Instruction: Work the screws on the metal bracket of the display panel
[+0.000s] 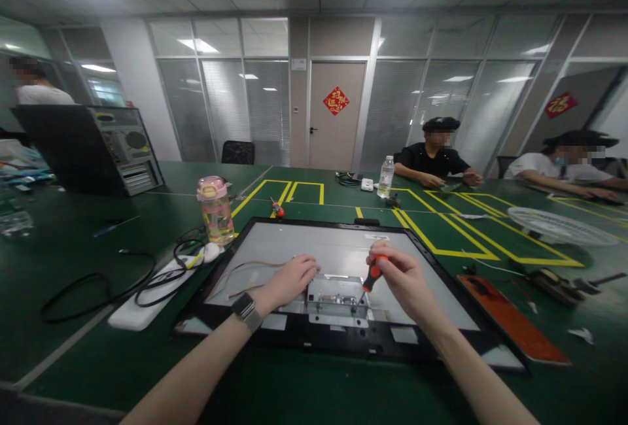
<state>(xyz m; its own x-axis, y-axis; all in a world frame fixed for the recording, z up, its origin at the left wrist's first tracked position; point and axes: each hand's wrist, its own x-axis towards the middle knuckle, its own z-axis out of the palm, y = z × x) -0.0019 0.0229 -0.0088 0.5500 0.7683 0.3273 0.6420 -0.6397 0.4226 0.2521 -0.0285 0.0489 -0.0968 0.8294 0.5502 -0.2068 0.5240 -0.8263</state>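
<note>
A flat display panel (pixel 275 242) with a grey metal back and black frame lies on the table in front of me. Near its front edge sits a metal bracket (pixel 338 322) with a row of connector ports. My right hand (pixel 400 271) grips a red and black screwdriver (pixel 373 274), its shaft slanting down to the bracket's right end; the exact tip contact is too small to make out. My left hand (pixel 294 278), a watch (pixel 246 310) on its wrist, lies flat with fingers extended at the bracket's left end. Thin wires (pixel 235 269) run across the panel beside it.
Left of the panel are a white power strip (pixel 142 310) with black cables, a pink-lidded bottle (pixel 214 209) and a computer case (pixel 93 147). A small screwdriver (pixel 278 209) lies beyond. To the right is an orange-brown board (pixel 515 320). Two people sit across the table.
</note>
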